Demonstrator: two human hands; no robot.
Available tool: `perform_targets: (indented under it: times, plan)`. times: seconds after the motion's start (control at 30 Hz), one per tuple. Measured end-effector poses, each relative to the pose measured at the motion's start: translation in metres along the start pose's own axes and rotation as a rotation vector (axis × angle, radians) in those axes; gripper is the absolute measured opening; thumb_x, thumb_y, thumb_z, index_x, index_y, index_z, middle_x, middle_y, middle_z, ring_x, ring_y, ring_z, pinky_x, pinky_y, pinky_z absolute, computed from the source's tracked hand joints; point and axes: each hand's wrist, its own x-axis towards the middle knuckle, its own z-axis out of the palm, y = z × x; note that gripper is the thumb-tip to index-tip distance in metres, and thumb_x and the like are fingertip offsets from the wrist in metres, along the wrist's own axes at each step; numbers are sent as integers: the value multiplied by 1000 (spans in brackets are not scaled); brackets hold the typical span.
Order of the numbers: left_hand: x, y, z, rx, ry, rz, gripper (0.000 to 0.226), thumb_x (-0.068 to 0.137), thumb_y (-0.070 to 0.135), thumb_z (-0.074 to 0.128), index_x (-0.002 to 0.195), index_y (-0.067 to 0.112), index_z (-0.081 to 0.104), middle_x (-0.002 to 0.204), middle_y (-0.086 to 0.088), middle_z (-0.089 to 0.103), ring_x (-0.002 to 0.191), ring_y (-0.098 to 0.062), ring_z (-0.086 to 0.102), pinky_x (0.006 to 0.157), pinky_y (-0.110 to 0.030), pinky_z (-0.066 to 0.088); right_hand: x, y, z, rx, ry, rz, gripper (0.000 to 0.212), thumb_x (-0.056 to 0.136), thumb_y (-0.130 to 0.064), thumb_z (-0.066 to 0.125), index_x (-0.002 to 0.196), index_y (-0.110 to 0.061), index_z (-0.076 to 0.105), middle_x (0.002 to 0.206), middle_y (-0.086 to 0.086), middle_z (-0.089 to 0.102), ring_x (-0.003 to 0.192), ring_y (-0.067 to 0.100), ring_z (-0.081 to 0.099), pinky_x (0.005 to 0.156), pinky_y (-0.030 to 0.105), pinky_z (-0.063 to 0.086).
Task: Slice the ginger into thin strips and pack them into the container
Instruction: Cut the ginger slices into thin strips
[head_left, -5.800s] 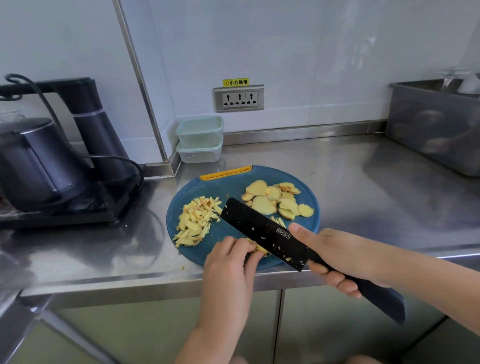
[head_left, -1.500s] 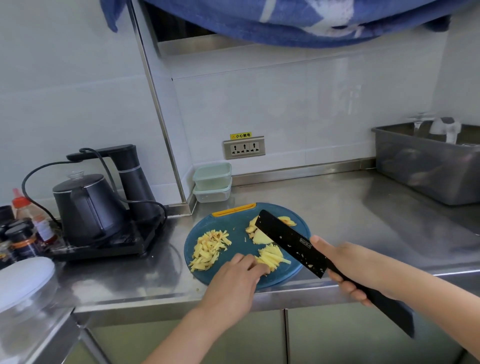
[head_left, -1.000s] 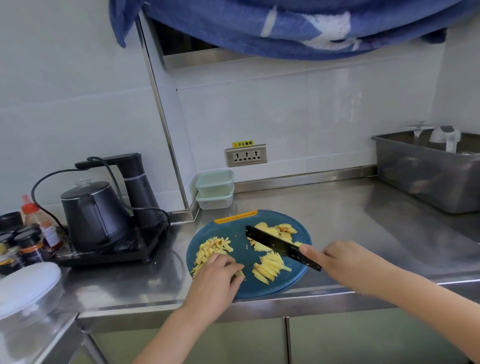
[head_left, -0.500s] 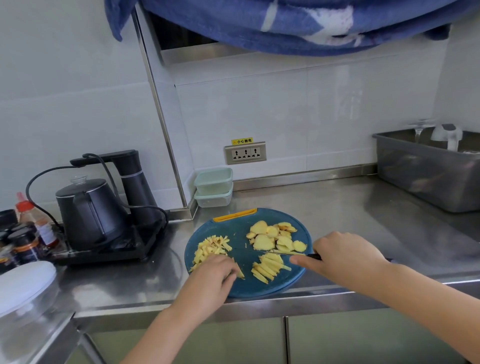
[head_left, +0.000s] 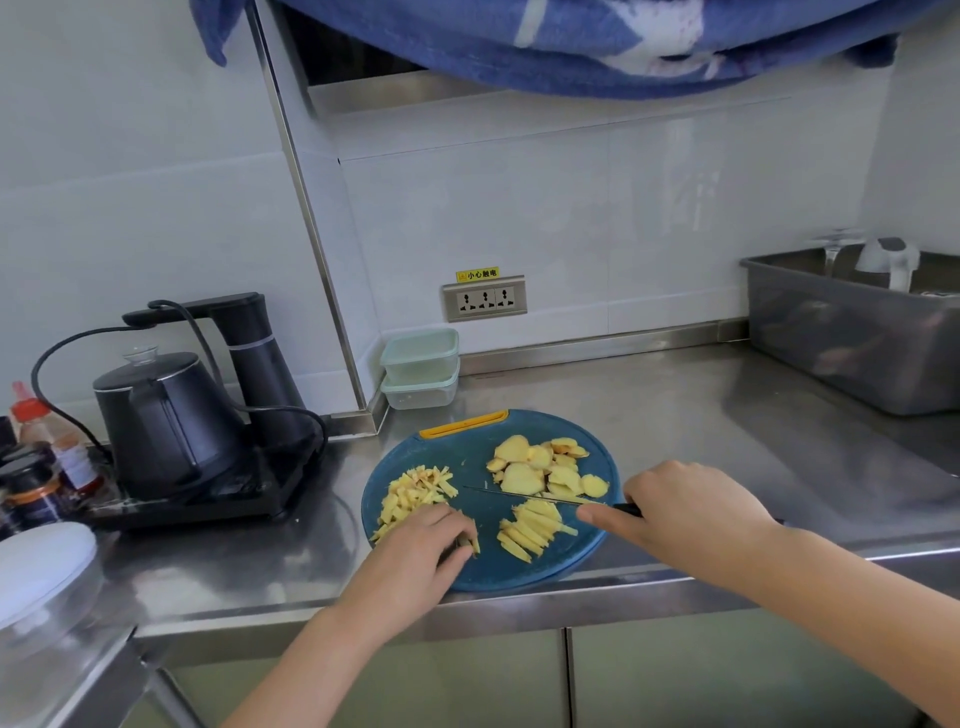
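A round blue cutting board (head_left: 475, 460) lies at the counter's front edge. It carries a pile of thin ginger strips (head_left: 415, 491) on the left, round ginger slices (head_left: 540, 465) at the back right, and a freshly cut fan of strips (head_left: 530, 530) in front. My left hand (head_left: 415, 553) sits at the near end of the left pile, fingers curled over a few strips. My right hand (head_left: 685, 512) grips the handle of the black knife (head_left: 530, 497), whose blade stands edge-on between the slices and the cut fan. Two stacked pale-green containers (head_left: 420, 366) stand against the wall behind the board.
A black kettle (head_left: 166, 421) on its base with a cable stands to the left, beside jars and bottles (head_left: 41, 467). A clear lidded bowl (head_left: 41, 571) is at the far left. A grey tub (head_left: 852, 332) occupies the right back. A blue cloth (head_left: 571, 41) hangs overhead.
The knife blade has turned from flat and raised to edge-on over the board. My left hand moved from the freshly cut ginger to the left pile of strips. The view tilted up.
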Motion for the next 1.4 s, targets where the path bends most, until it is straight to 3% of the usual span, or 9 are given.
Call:
perform_targets:
  times: [0.17, 0.6, 0.73, 0.83, 0.97, 1.1, 1.27, 1.33, 1.4]
  plan:
    - [1, -2, 2, -13, -9, -16, 7, 94, 32, 54, 95, 29, 59, 97, 23, 51, 96, 3, 45, 87, -14, 39, 0, 0, 1, -15, -15, -8, 68, 83, -76, 20, 68, -16, 46, 62, -2, 45, 52, 12, 43, 50, 24, 37]
    - [2, -5, -1, 50, -38, 39, 16, 92, 42, 44, 92, 35, 59, 96, 28, 46, 103, 7, 32, 87, -9, 30, 5, 1, 7, -10, -32, -21, 69, 82, -76, 18, 73, -16, 50, 65, -2, 50, 55, 12, 47, 51, 23, 40]
    - [2, 2, 3, 143, 12, 97, 8, 91, 26, 54, 87, 31, 58, 94, 22, 50, 96, -1, 41, 83, -18, 43, 7, 1, 8, 11, -35, -12, 73, 82, -76, 18, 79, -15, 57, 66, -2, 51, 56, 12, 48, 51, 23, 43]
    - [5, 8, 6, 72, -34, 104, 19, 95, 8, 50, 97, 23, 61, 99, 14, 54, 94, -6, 44, 82, -25, 45, 9, 1, 8, 28, -17, 7, 74, 81, -77, 18, 79, -14, 58, 65, -2, 50, 56, 12, 49, 53, 25, 46]
    - [4, 9, 8, 52, -21, 61, 22, 95, 9, 54, 106, 24, 66, 103, 13, 59, 98, -5, 53, 86, -16, 41, 8, 5, 8, 53, 8, 35, 70, 82, -77, 19, 72, -16, 52, 65, -1, 52, 56, 13, 49, 51, 25, 43]
    - [-1, 2, 4, 44, -8, 35, 29, 89, 9, 63, 109, 29, 69, 103, 15, 64, 98, -5, 56, 90, -23, 44, 7, 9, 9, 30, 11, 40, 71, 79, -77, 16, 69, -16, 49, 62, -1, 49, 52, 13, 46, 49, 24, 39]
    - [-5, 15, -19, -42, 350, -235, 31, 86, 8, 64, 113, 23, 58, 109, 14, 55, 101, -6, 53, 86, -23, 44, 3, 3, 4, -49, -1, 13, 68, 85, -76, 19, 75, -17, 52, 64, -3, 48, 56, 14, 47, 51, 26, 38]
    - [-5, 33, -24, 24, 284, -223, 50, 87, 9, 61, 131, 29, 48, 131, 8, 43, 123, -13, 40, 100, -23, 34, 1, -4, -1, -103, 12, -47, 66, 86, -76, 19, 82, -18, 52, 66, -5, 46, 59, 15, 47, 52, 26, 37]
    - [-7, 56, -25, 115, 111, -139, 66, 92, 19, 55, 145, 41, 24, 152, 8, 11, 141, -13, 7, 114, -28, 10, -1, -10, -5, -146, 32, -110, 61, 87, -75, 23, 86, -19, 47, 68, -5, 44, 66, 18, 47, 54, 27, 35]
